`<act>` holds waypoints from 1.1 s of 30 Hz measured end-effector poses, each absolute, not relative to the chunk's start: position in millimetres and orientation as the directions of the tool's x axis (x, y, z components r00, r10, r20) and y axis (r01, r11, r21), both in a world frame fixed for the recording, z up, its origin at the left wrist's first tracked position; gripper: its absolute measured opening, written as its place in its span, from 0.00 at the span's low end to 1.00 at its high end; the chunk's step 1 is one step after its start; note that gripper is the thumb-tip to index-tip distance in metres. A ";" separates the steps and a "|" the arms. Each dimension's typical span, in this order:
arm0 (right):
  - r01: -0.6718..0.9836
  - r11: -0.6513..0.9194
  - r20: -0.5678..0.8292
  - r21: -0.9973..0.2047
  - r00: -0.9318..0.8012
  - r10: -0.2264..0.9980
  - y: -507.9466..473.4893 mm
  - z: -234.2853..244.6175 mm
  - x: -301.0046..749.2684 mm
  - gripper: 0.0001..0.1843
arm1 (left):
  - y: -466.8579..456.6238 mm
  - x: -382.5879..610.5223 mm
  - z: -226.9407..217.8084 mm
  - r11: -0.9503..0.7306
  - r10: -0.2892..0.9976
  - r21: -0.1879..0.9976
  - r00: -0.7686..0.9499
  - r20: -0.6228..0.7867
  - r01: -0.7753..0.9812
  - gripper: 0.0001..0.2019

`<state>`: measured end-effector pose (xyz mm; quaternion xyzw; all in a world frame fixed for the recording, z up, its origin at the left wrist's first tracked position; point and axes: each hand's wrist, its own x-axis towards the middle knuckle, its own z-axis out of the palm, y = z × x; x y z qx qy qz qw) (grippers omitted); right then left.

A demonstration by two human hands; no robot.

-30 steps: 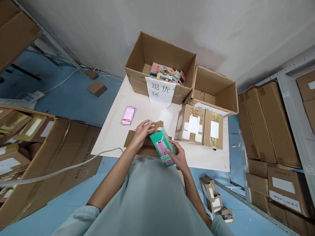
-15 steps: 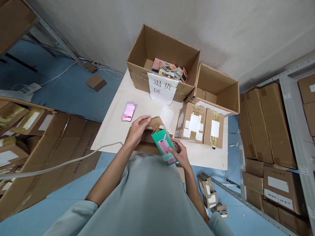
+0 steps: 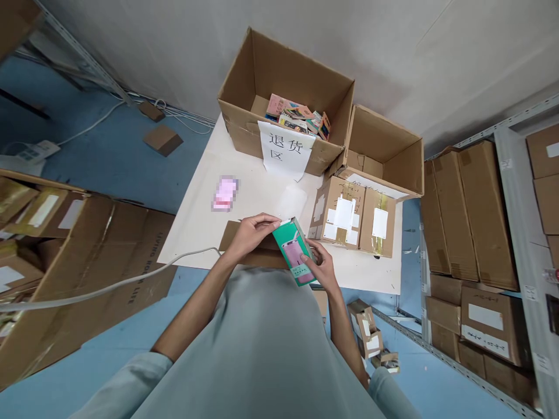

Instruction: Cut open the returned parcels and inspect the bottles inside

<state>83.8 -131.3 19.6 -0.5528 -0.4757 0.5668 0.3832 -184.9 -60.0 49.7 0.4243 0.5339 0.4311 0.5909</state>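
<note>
A small green product box (image 3: 294, 255) with a picture of a pink device on its front is held tilted above the table's near edge. My right hand (image 3: 322, 265) wraps round its lower right side, thumb across the front. At the top end, my left hand (image 3: 254, 234) pinches the upper left corner with thumb and fingers, and the lid looks closed. Just under my left hand, an opened brown carton (image 3: 231, 234) lies at the table edge, partly covered by my hands and the green box. A clear-white plastic wrapper (image 3: 292, 201) is behind the green box.
On the white table (image 3: 196, 215) are a blurred phone (image 3: 225, 193), taped parcels (image 3: 340, 212), a large carton (image 3: 240, 131) with colourful small boxes and a paper sign (image 3: 286, 151), and another open carton (image 3: 408, 163). A grey cable (image 3: 131, 285) crosses at left. Shelves (image 3: 519, 192) stand right.
The green box's brown top flap stood open before and is now folded down. My left fingers have moved from the flap onto the box's top corner. The view has shifted slightly.
</note>
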 end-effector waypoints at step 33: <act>-0.131 -0.450 -0.434 -0.884 -0.133 0.891 -150.0 12.1 111.5 0.49 | -9.5 -120.6 64.1 0.492 0.870 0.861 0.048 -0.491 -0.130 0.38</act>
